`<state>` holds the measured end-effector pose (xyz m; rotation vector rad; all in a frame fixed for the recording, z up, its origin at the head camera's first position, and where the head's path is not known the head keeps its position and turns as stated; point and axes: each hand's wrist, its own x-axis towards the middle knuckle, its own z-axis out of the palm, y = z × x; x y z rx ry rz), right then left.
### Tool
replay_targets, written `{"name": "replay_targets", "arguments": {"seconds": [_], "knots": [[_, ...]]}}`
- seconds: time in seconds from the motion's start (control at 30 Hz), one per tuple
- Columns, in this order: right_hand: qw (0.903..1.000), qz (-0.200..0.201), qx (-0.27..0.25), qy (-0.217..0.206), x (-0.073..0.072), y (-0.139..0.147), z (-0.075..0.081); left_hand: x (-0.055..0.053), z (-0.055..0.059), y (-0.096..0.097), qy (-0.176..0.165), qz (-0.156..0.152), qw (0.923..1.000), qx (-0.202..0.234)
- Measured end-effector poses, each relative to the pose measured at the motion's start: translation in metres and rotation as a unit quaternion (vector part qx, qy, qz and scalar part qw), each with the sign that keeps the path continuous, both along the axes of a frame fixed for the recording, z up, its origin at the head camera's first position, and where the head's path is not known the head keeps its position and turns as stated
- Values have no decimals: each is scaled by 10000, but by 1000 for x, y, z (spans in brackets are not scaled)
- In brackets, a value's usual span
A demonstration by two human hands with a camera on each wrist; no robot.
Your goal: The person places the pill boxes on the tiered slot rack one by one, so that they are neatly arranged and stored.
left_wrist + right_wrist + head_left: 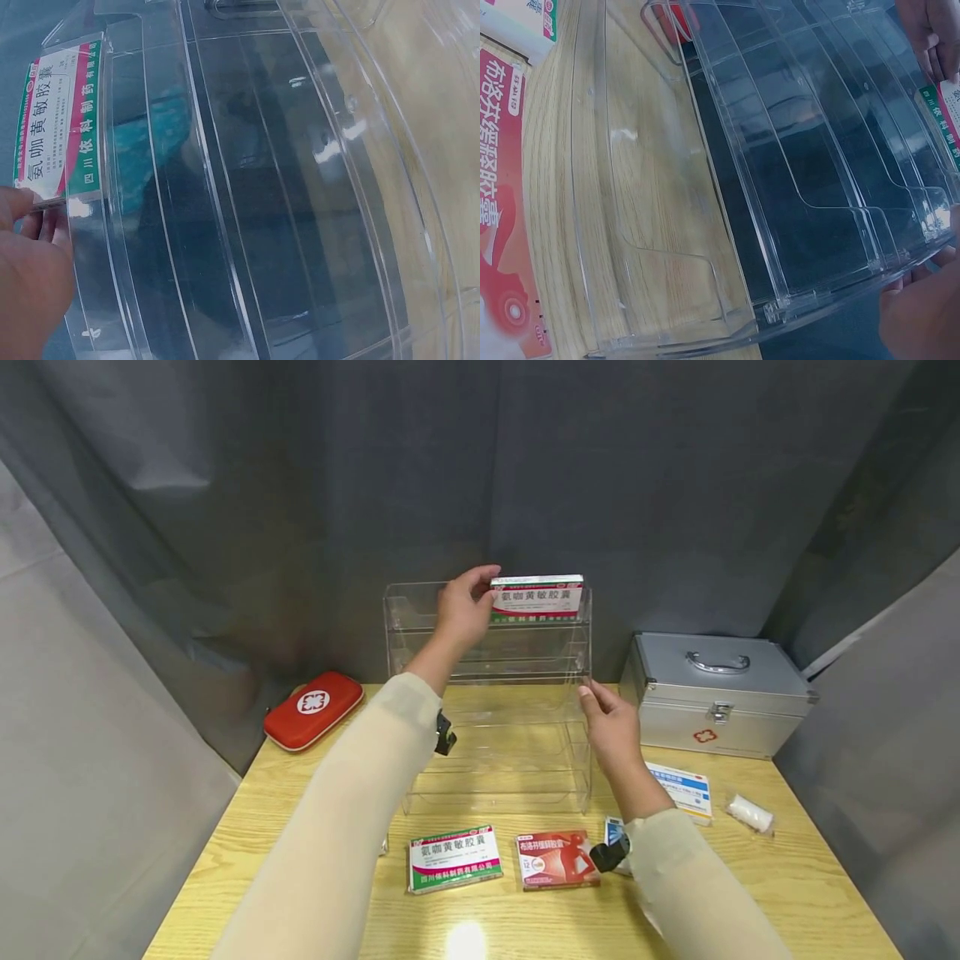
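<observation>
A clear plastic tiered rack [487,807] stands upright on the table. At its top tier, my left hand [463,610] pinches the left end of a white, green and magenta medicine box [536,599]. In the left wrist view the thumb of that hand [34,277] lies on the front of the box [60,120], with fingers behind it. The box's lower edge sits behind the tier's clear front lip. My right hand [613,727] grips the rack's right side panel about midway up; the right wrist view shows its fingers [922,307] at the panel's edge.
In front of the rack lie a matching green-and-white box [454,860] and a red medicine box [557,860]. A blue-and-white box [681,792], a white roll [750,814] and a silver first-aid case [712,693] are at right. A red zip case [313,710] lies at left.
</observation>
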<state>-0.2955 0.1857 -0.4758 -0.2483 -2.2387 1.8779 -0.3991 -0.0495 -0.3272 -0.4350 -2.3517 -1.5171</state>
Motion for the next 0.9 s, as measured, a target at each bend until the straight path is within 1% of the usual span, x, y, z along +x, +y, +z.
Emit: {"name": "replay_targets", "arguments": {"seconds": [0.13,0.23,0.3,0.4,0.47,0.5,0.57,0.63,0.67,0.7,0.77,0.83,0.9], "knots": [[10000,71,-41,-29,-1,-2,2,3,-1,-10,-20,-217,9986,491],[9999,112,-43,-39,-2,-3,4,9,-2,-22,44,-203,9975,678],[9999,136,-8,-43,-3,-4,5,15,-3,-32,122,-173,9975,677],[9999,137,60,-44,-4,-2,4,27,-6,-52,286,-166,9986,412],[9998,141,104,-45,-4,-2,4,39,-8,-68,301,-199,9992,190],[9998,143,123,-49,-5,-1,5,45,-8,-76,218,-237,9994,87],[9998,146,140,-66,-4,0,3,59,-10,-91,-50,-413,9990,-138],[9997,151,161,-82,-4,2,3,73,-13,-106,-417,-694,9958,-422],[9997,151,180,-98,-4,2,3,81,-15,-114,-604,-847,9927,-615],[9996,152,197,-110,-4,2,3,89,-17,-123,-718,-1029,9887,-826],[9996,143,227,-118,-4,2,3,106,-26,-142,-913,-1312,9793,-1243],[9994,166,279,-146,-5,1,3,123,-40,-164,-1112,-1428,9692,-1671],[9993,192,290,-155,-7,-2,3,139,-60,-187,-1331,-1486,9602,-1955]]}}
